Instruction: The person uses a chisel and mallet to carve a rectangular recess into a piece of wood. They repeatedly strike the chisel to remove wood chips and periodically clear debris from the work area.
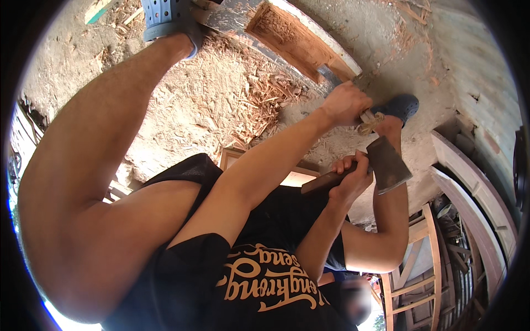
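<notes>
From here, the left hand (345, 105) has fingers wrapped round a chisel (330, 77) by the hollowed wooden piece (326, 53), the right hand's (352, 177) gripping a hatchet (390, 166) near its head

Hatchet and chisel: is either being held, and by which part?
The right hand grips the hatchet by its handle, near the head; the left hand grips the chisel by its handle.

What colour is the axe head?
The axe head is dark grey-brown; best seen in the head view.
</notes>
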### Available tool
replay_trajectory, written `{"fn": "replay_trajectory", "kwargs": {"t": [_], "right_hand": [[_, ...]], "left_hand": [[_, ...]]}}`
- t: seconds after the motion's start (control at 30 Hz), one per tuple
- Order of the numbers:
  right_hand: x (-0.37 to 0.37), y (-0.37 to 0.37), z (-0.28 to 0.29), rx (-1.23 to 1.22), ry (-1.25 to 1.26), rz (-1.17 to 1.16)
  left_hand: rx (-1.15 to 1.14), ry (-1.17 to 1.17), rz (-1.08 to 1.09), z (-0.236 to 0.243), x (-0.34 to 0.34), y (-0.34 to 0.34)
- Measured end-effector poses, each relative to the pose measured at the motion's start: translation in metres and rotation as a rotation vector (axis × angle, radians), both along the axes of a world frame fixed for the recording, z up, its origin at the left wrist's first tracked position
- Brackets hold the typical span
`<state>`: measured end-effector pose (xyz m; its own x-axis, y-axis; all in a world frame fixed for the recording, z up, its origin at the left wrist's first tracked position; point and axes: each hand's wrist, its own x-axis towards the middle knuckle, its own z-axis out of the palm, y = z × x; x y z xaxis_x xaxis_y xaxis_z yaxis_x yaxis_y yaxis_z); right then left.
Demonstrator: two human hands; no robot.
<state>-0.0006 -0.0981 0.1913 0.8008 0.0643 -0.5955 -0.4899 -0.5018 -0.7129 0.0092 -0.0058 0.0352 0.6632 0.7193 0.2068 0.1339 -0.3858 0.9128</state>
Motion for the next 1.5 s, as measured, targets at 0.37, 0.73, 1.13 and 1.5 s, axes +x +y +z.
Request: {"fn": "replay_trajectory", "kwargs": {"t": [0.37, 0.73, 1.13, 1.5], "right_hand": [[0.002, 0.018, -0.011, 0.076, -0.055, 0.030], [0.021, 0.004, -0.007, -0.025, 0.193, -0.031], [0.035, 0.006, 0.018, 0.116, 0.198, -0.032], [0.005, 0.013, -0.006, 0.122, -0.084, -0.086]], "left_hand": [[-0.069, 0.128, -0.152, -0.001, -0.002, 0.010], [0.059, 0.164, -0.178, -0.019, -0.009, 0.005], [-0.028, 0.023, -0.035, -0.005, 0.002, 0.011], [-0.078, 0.050, -0.084, -0.002, 0.000, 0.013]]}}
